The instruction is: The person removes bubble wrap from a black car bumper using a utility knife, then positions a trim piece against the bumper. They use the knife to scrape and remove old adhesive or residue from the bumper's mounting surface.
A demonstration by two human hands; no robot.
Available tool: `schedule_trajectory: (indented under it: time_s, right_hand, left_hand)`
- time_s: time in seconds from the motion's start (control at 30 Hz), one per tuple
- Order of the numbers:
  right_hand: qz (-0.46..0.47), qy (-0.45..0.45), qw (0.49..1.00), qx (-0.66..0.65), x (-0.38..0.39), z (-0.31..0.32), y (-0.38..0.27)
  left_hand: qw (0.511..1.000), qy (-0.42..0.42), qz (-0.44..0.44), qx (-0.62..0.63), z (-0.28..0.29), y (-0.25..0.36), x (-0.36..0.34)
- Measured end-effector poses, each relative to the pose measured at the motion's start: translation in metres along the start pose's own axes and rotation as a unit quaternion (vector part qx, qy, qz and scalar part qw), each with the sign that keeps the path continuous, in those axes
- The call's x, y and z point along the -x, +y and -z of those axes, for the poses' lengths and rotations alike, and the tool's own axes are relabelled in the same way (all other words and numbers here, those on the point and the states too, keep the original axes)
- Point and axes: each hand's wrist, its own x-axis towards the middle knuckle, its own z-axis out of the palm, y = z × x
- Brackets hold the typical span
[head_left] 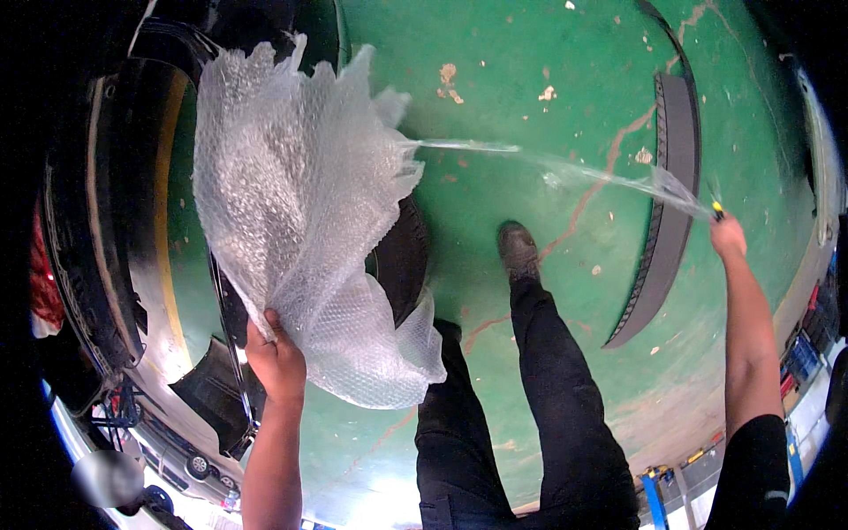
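A large, ragged-edged sheet of bubble wrap (291,194) hangs from my left hand (278,358), whose fingers are closed on its lower left edge. Off to the far right, my right hand (728,237) on its stretched-out arm is closed around the end of a long clear plastic strip (601,175). That strip runs taut across to the torn right edge of the wrap. A small yellow and dark object (717,210) sticks out at my right fingers; its kind is too small to make out. Behind the sheet, a black rounded part (405,256) is partly hidden.
On the green floor (495,53) lies a long curved dark grey panel (667,221), to the right. Black car body panels (115,212) stand along the left. My shoe (518,250) is near the middle. Parked cars (177,455) show at lower left, blue posts (654,502) at lower right.
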Motion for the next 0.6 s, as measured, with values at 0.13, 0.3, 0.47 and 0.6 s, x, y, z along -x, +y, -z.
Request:
schedule_trajectory:
  time_s: [0.13,0.3,0.47,0.6]
  right_hand:
    - [-0.037,0.086,0.980,0.176,-0.083,0.053,0.288]
    - [-0.006,0.240,0.969,0.053,-0.077,0.153,0.382]
    - [-0.130,0.235,0.960,0.081,-0.041,0.271,0.473]
    - [-0.127,0.258,0.957,0.034,-0.016,0.351,0.520]
  left_hand:
    - [0.999,-0.021,-0.027,0.006,-0.015,-0.030,0.011]
    - [0.988,-0.125,-0.093,-0.011,-0.034,-0.015,0.068]
    - [0.923,-0.339,-0.181,0.032,-0.110,0.073,0.110]
    - [0.897,-0.411,-0.161,-0.031,-0.160,0.097,0.122]
